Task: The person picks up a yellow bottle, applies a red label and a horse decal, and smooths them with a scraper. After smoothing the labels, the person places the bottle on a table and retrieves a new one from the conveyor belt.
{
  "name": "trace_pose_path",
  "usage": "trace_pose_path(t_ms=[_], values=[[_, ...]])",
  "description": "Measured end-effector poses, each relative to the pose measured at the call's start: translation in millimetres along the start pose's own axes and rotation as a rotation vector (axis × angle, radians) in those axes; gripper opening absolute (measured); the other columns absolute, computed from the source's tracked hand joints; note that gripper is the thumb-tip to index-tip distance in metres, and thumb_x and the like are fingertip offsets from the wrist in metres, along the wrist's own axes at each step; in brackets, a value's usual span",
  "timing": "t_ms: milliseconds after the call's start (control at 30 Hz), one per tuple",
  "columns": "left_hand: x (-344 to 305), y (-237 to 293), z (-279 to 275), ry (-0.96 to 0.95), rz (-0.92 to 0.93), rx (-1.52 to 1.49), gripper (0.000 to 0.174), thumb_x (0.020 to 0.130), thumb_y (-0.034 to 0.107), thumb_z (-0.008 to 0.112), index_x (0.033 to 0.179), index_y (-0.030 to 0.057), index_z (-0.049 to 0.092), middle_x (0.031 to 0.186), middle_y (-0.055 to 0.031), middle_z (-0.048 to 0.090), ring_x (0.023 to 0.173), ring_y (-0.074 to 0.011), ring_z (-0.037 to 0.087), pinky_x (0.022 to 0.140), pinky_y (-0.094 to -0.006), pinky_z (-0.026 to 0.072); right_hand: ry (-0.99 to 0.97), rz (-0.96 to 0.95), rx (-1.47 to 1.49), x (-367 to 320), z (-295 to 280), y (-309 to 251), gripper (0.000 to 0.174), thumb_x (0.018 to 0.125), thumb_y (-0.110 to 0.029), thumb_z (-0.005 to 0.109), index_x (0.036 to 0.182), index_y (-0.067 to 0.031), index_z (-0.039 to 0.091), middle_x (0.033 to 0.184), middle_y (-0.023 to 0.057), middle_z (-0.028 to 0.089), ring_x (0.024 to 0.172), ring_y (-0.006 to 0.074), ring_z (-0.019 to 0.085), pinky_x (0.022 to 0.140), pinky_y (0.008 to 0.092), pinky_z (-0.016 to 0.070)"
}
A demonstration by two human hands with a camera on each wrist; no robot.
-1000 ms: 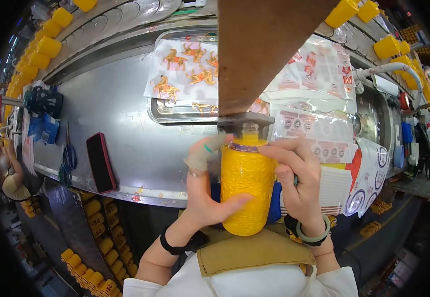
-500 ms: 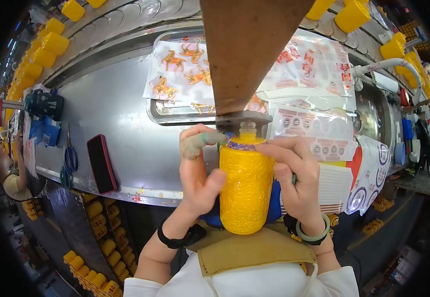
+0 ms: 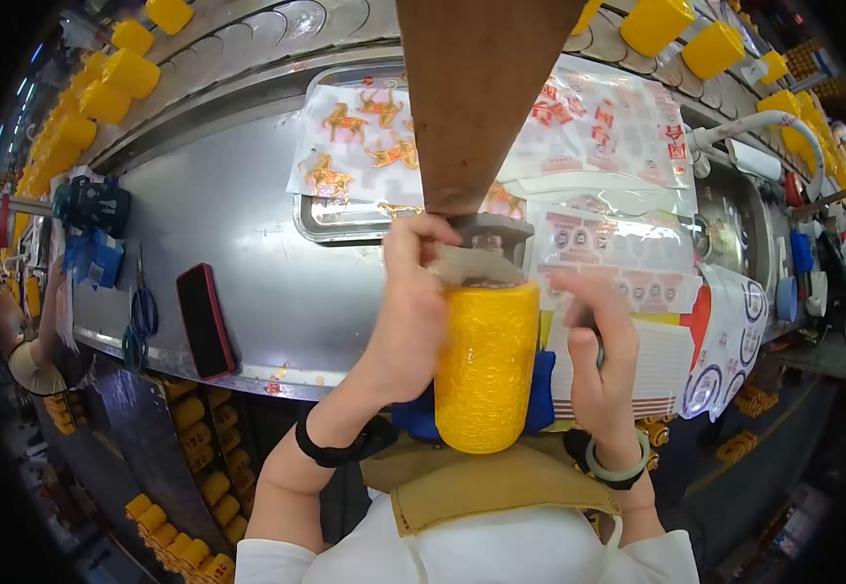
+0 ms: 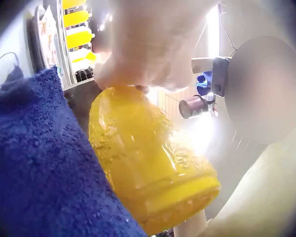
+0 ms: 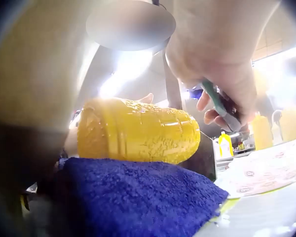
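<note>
A yellow embossed bottle [image 3: 486,370] lies on a blue cloth [image 4: 44,153], its clear neck toward the bench. My left hand [image 3: 406,326] curls around the bottle's neck end, its wrapped finger across the shoulder; the purple band is hidden. In the left wrist view, that hand [image 4: 148,44] covers the narrow end of the bottle [image 4: 138,148]. Beside the bottle, my right hand [image 3: 603,350] is bent and apart from it. The right wrist view shows this hand [image 5: 217,54] curled around a small green and grey item [image 5: 217,101], partly hidden; the bottle [image 5: 143,131] is nearby.
A brown post stands beyond the bottle. On the metal bench [image 3: 267,282] are a phone [image 3: 205,321], scissors [image 3: 141,316] and a tray [image 3: 321,229] with gold horse decals. Printed sheets [image 3: 627,238] lie at the right. Several yellow bottles line the conveyor; another person is at far left.
My left hand has moved up and over the bottle's neck end, covering the purple band. My right fingers have come off the band and moved slightly right.
</note>
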State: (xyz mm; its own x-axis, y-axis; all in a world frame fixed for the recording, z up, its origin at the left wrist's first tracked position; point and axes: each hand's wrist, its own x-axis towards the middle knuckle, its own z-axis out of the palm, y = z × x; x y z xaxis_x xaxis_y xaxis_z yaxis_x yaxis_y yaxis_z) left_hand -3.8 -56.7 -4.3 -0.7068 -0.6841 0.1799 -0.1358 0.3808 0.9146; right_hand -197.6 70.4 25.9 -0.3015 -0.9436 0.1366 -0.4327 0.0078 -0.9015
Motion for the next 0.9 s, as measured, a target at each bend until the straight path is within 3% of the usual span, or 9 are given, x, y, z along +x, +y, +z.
trace_pose_path(t_ms=[100,167,267,300,433,500,633,700,900], values=[[-4,-9,3,0.200,-0.181,-0.545,0.094,0.094,0.087,0.012,0.122,0.0045,0.046,0.118,-0.0044,0.040,0.117,-0.0184,0.040,0.113,-0.0352,0.0215,-0.076,-0.044,-0.110,-29,-11,8,0.060,0.091,-0.035,0.076,0.135,0.0009,0.059,0.109,0.0130,0.057,0.081,0.0177,0.050,0.070,0.0318,0.0450],[-10,-17,7,0.171,-0.218,-0.589,0.092,0.094,0.087,0.011,0.124,0.0051,0.042,0.117,-0.0036,0.040,0.118,-0.0177,0.040,0.113,-0.0347,0.0215,-0.260,-0.017,-0.077,-45,-11,0,0.089,0.079,-0.037,0.087,0.146,0.0042,0.047,0.122,0.0201,0.056,0.091,0.0239,0.058,0.074,0.0344,0.0492],[-11,-16,7,0.138,-0.255,-0.609,0.092,0.093,0.088,0.011,0.125,0.0057,0.038,0.115,-0.0029,0.040,0.119,-0.0167,0.040,0.114,-0.0343,0.0215,-0.339,-0.006,-0.211,-56,3,-4,0.107,0.072,-0.034,0.092,0.152,0.0093,0.035,0.138,0.0281,0.052,0.104,0.0349,0.064,0.080,0.0389,0.0531],[-10,-15,7,0.127,-0.258,-0.587,0.093,0.093,0.088,0.011,0.125,0.0057,0.039,0.116,-0.0029,0.040,0.120,-0.0164,0.040,0.114,-0.0344,0.0215,-0.278,-0.008,-0.297,-60,15,6,0.104,0.072,-0.027,0.089,0.152,0.0118,0.033,0.145,0.0323,0.050,0.113,0.0429,0.063,0.081,0.0430,0.0549],[-7,-14,8,0.122,-0.244,-0.556,0.094,0.091,0.090,0.011,0.125,0.0062,0.039,0.116,-0.0032,0.040,0.122,-0.0160,0.040,0.113,-0.0343,0.0234,-0.287,-0.108,-0.324,-59,17,0,0.100,0.073,-0.018,0.085,0.153,0.0119,0.032,0.143,0.0335,0.052,0.111,0.0423,0.063,0.079,0.0425,0.0553],[-6,-12,9,0.114,-0.242,-0.489,0.095,0.090,0.091,0.012,0.125,0.0062,0.038,0.117,-0.0035,0.041,0.121,-0.0161,0.041,0.113,-0.0345,0.0246,-0.338,-0.285,-0.564,-59,7,-21,0.090,0.070,-0.011,0.080,0.147,0.0137,0.041,0.143,0.0340,0.053,0.101,0.0365,0.067,0.076,0.0397,0.0554],[-8,-16,11,0.107,-0.238,-0.575,0.094,0.091,0.090,0.013,0.125,0.0060,0.038,0.118,-0.0041,0.044,0.121,-0.0160,0.043,0.114,-0.0349,0.0246,-0.208,-0.315,-0.486,-66,19,-12,0.078,0.067,-0.006,0.075,0.140,0.0132,0.052,0.145,0.0363,0.051,0.083,0.0282,0.067,0.072,0.0350,0.0540],[-7,-14,11,0.116,-0.193,-0.650,0.084,0.101,0.077,0.018,0.129,-0.0005,0.033,0.121,-0.0075,0.039,0.115,-0.0140,0.042,0.108,-0.0310,0.0306,-0.179,-0.054,-0.389,-62,27,2,0.072,0.064,-0.004,0.072,0.134,0.0102,0.060,0.144,0.0366,0.051,0.068,0.0220,0.060,0.068,0.0312,0.0517],[-9,-15,14,0.087,-0.158,-0.435,0.086,0.102,0.075,0.021,0.131,-0.0024,0.042,0.120,-0.0079,0.039,0.114,-0.0158,0.043,0.108,-0.0329,0.0319,-0.321,-0.304,-0.584,-68,14,-22,0.079,0.063,-0.004,0.075,0.138,0.0114,0.056,0.147,0.0362,0.050,0.088,0.0288,0.068,0.072,0.0340,0.0529]])
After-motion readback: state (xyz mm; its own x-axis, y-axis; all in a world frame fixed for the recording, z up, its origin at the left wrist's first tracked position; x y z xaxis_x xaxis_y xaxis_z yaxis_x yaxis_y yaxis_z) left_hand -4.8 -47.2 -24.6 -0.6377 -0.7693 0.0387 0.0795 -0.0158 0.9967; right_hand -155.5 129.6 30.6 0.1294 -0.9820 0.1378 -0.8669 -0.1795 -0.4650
